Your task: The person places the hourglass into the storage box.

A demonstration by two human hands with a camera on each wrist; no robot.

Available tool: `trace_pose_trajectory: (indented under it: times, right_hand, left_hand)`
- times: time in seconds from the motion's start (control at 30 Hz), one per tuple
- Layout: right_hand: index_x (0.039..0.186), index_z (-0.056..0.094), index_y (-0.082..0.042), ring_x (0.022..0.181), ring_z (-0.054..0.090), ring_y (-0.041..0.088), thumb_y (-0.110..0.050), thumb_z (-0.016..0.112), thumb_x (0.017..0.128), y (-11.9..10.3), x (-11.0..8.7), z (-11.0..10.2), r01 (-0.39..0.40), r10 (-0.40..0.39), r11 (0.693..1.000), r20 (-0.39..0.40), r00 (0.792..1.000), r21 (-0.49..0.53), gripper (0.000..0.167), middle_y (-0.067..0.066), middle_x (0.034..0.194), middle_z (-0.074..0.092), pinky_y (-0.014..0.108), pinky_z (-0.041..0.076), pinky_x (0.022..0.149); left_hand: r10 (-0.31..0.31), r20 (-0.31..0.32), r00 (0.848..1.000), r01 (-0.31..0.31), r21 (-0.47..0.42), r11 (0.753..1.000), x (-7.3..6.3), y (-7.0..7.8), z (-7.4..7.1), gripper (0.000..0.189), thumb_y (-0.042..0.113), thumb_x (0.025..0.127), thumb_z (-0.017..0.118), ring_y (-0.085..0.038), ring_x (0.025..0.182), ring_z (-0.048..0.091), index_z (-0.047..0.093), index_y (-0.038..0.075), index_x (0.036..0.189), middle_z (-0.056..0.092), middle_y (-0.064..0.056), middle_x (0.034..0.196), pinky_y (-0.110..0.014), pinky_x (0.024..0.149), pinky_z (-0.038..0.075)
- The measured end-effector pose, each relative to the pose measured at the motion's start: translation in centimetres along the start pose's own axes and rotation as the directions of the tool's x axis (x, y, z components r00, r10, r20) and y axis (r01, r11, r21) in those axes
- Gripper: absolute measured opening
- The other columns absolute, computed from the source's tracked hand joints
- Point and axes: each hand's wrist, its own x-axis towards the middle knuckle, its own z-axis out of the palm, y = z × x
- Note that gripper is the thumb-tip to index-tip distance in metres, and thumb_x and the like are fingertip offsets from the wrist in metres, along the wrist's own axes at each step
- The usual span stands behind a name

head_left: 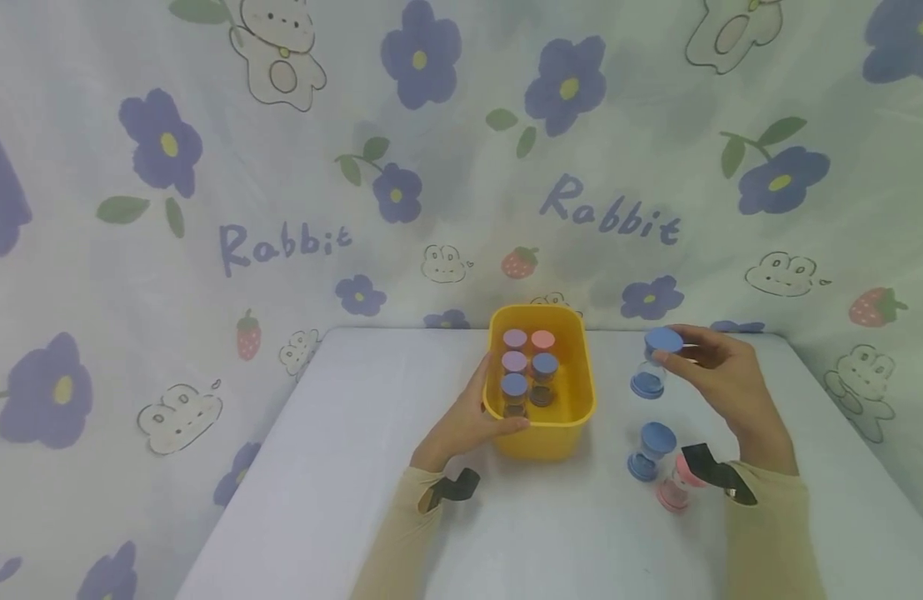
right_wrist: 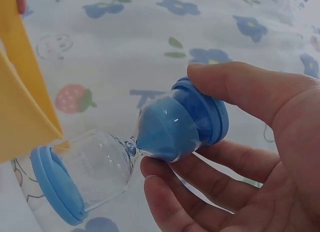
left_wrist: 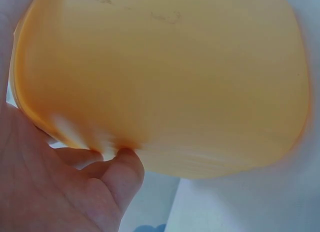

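My right hand (head_left: 720, 375) holds a blue-capped hourglass (head_left: 651, 367) in the air, right of a yellow plastic bin (head_left: 547, 442). In the right wrist view, thumb and fingers grip its upper cap and bulb; blue sand fills that upper bulb, and the lower cap (right_wrist: 57, 184) tilts toward the bin. My left hand (head_left: 465, 421) grips the bin at its left front corner, thumb along the front rim. The left wrist view has the bin's wall (left_wrist: 175, 82) filling most of it. Several hourglasses stand inside the bin, with purple (head_left: 515, 339), pink (head_left: 542, 341) and blue (head_left: 515, 385) caps.
On the white table (head_left: 356, 467), right of the bin, are another blue hourglass (head_left: 651, 450) and a pink hourglass (head_left: 679, 485), close together near the right wrist. A patterned curtain (head_left: 446, 167) hangs along the table's back edge.
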Motion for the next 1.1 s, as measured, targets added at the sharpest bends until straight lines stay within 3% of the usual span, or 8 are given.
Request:
trace_pose_trajectory:
  times: [0.1, 0.33, 0.43, 0.57, 0.7, 0.9, 1.03, 1.1]
  right_hand:
    - [0.138, 0.062, -0.006, 0.092, 0.065, -0.005, -0.026, 0.079, 0.093, -0.3, 0.0, 0.5, -0.003, 0.003, 1.0, 0.009, 1.0, -0.017, 0.053, -0.03, 0.103, 0.066, 0.006, 0.05, 0.082]
    - [0.139, 0.063, -0.009, 0.094, 0.065, -0.005, -0.033, 0.078, 0.094, -1.9, 0.1, 2.0, 0.005, -0.004, 1.0, 0.03, 1.0, -0.025, 0.054, -0.025, 0.109, 0.064, 0.005, 0.051, 0.083]
    - [0.14, 0.063, -0.012, 0.098, 0.065, -0.002, -0.038, 0.077, 0.094, -2.9, 0.5, 2.7, -0.007, 0.01, 0.999, 0.047, 0.999, -0.046, 0.055, -0.011, 0.118, 0.068, 0.005, 0.051, 0.084]
    - [0.143, 0.06, -0.016, 0.111, 0.066, 0.015, -0.046, 0.076, 0.093, -4.0, 1.0, 3.8, -0.031, 0.037, 0.998, 0.096, 0.995, -0.061, 0.061, 0.01, 0.134, 0.066, 0.008, 0.051, 0.086]
    - [0.142, 0.06, -0.014, 0.115, 0.067, 0.027, -0.046, 0.076, 0.092, -4.6, 1.7, 5.1, -0.018, 0.022, 0.999, 0.146, 0.989, -0.03, 0.061, 0.012, 0.136, 0.066, 0.015, 0.054, 0.09]
    - [0.134, 0.064, -0.011, 0.113, 0.069, 0.027, -0.039, 0.078, 0.092, -4.6, 2.8, 7.1, 0.036, -0.04, 0.999, 0.191, 0.981, 0.026, 0.052, 0.01, 0.132, 0.067, 0.033, 0.059, 0.099]
    - [0.133, 0.064, -0.011, 0.115, 0.069, 0.029, -0.039, 0.08, 0.091, -4.4, 3.4, 8.4, 0.032, -0.041, 0.999, 0.222, 0.974, 0.043, 0.054, 0.011, 0.132, 0.068, 0.05, 0.058, 0.103]
    - [0.132, 0.065, -0.011, 0.115, 0.068, 0.031, -0.04, 0.08, 0.09, -4.3, 3.7, 9.0, 0.03, -0.04, 0.999, 0.243, 0.969, 0.045, 0.054, 0.011, 0.131, 0.069, 0.053, 0.058, 0.103]
  left_hand:
    - [0.028, 0.014, 1.0, -0.028, -0.026, 0.999, 0.3, -0.1, 0.1, 0.114, 0.041, 0.08, 0.088, -0.02, 0.152, 0.036, 0.008, 0.048, 0.161, 0.025, 0.003, 0.171, -0.062, 0.127, 0.028]
    - [-0.026, -0.001, 1.0, 0.026, 0.003, 1.0, 0.2, 0.2, 0.1, 0.12, 0.051, 0.076, 0.089, -0.017, 0.153, 0.034, 0.007, 0.044, 0.164, 0.025, 0.019, 0.167, -0.06, 0.128, 0.028]
    - [-0.038, -0.007, 0.999, 0.038, 0.011, 0.999, 0.2, 0.3, 0.1, 0.122, 0.049, 0.077, 0.089, -0.017, 0.153, 0.034, 0.007, 0.039, 0.165, 0.026, 0.02, 0.166, -0.059, 0.127, 0.029]
    - [-0.028, -0.008, 1.0, 0.028, 0.016, 0.999, 0.1, 0.2, 0.1, 0.121, 0.046, 0.078, 0.089, -0.018, 0.151, 0.037, 0.007, 0.035, 0.166, 0.028, 0.016, 0.166, -0.059, 0.126, 0.031]
    - [-0.039, -0.015, 0.999, 0.04, 0.029, 0.999, 0.1, 0.1, 0.0, 0.121, 0.048, 0.078, 0.088, -0.022, 0.153, 0.036, 0.006, 0.035, 0.166, 0.027, 0.012, 0.169, -0.061, 0.126, 0.031]
    - [-0.049, -0.025, 0.998, 0.05, 0.048, 0.998, 0.0, 0.0, 0.0, 0.121, 0.046, 0.079, 0.088, -0.024, 0.156, 0.032, 0.005, 0.033, 0.167, 0.023, 0.009, 0.171, -0.06, 0.127, 0.03]
    - [-0.06, -0.026, 0.998, 0.061, 0.051, 0.997, 0.0, 0.0, 0.0, 0.12, 0.043, 0.081, 0.087, -0.024, 0.155, 0.033, 0.004, 0.034, 0.167, 0.023, 0.008, 0.171, -0.06, 0.126, 0.031]
    - [-0.062, -0.024, 0.998, 0.063, 0.052, 0.997, -0.1, 0.0, -0.1, 0.119, 0.043, 0.082, 0.086, -0.024, 0.155, 0.034, 0.004, 0.034, 0.167, 0.023, 0.008, 0.171, -0.06, 0.125, 0.032]
